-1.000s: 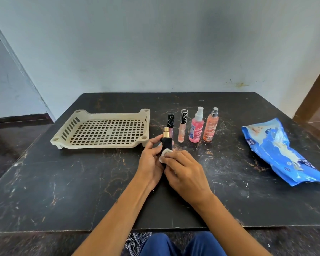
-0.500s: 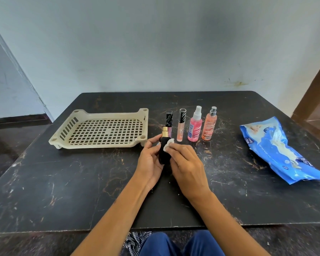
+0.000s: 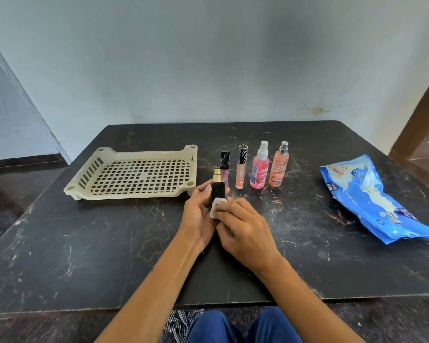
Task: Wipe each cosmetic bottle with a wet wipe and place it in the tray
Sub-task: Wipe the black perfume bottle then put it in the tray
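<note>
black perfume bottle (image 3: 218, 190) with a gold cap stands upright above the near middle of the dark counter (image 3: 109, 243), grasped around its body by the left hand (image 3: 200, 216), while the right hand (image 3: 243, 227) pinches a small folded white wet wipe (image 3: 217, 206) against its front face. just behind it stand two slim lip gloss tubes (image 3: 240, 169), a pink spray bottle (image 3: 259, 167) and a peach spray bottle (image 3: 279, 165) in a row. cream slotted tray (image 3: 134, 174) lies to the left with nothing inside, and a blue wipes packet (image 3: 372, 196) lies well apart on the right.
</note>
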Tool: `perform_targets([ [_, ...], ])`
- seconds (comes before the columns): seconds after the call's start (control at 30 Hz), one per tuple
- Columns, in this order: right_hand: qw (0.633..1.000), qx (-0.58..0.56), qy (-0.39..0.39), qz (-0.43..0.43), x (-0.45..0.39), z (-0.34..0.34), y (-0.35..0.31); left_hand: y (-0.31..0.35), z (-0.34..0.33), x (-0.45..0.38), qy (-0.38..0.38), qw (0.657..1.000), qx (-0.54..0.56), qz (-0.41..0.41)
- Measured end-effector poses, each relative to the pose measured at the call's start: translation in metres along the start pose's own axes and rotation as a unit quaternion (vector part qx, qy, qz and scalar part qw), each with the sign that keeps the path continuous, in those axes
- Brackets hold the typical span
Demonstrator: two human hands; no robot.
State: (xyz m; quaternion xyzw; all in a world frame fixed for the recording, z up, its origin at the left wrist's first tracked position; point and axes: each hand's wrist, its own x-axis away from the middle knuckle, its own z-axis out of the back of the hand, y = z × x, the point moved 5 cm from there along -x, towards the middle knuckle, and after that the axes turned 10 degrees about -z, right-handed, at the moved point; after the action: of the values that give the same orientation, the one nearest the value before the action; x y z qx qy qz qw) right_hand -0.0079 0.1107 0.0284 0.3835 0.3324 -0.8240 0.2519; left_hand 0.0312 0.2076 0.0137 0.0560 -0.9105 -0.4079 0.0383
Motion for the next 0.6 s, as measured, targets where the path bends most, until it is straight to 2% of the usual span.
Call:
perform_targets([
  [0.2,0.997,0.047,0.027,-0.062,-0.0048,0.0,0.0077,-0.0023,-0.0024,0.0005,-0.021,0.999,-0.027,0.002],
  [0.37,1.0,-0.004,0.0,-0.002,0.001,0.0,0.0017,-0.0004,-0.0041,0.0028,-0.008,1.0,0.001,0.012],
  [0.6,0.998,0.002,0.022,-0.063,-0.0024,-0.0001,0.008,-0.0024,-0.0032,0.0016,-0.011,0.999,-0.032,0.013],
])
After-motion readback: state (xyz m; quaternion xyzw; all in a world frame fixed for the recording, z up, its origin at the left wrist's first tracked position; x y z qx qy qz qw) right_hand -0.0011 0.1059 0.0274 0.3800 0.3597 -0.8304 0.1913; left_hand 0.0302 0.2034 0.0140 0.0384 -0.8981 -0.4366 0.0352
